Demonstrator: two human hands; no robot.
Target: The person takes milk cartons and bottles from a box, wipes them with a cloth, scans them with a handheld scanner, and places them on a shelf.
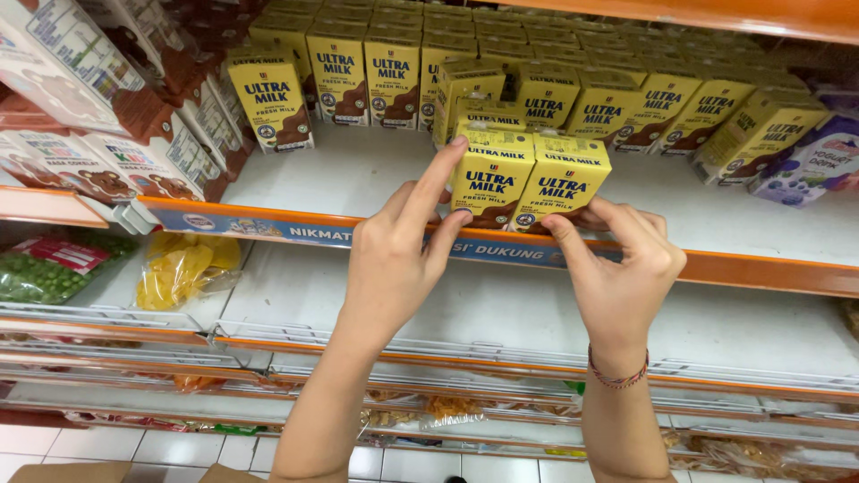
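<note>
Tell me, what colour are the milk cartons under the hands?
Yellow milk cartons, brown at the bottom; head view.

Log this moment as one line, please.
left hand: touching left yellow carton | right hand: at right yellow carton | cartons: upright, side by side, shelf edge

Left hand (pixel 394 259) and right hand (pixel 617 268) touch two yellow milk cartons (pixel 528 183) at shelf (pixel 358 174) edge.
</note>
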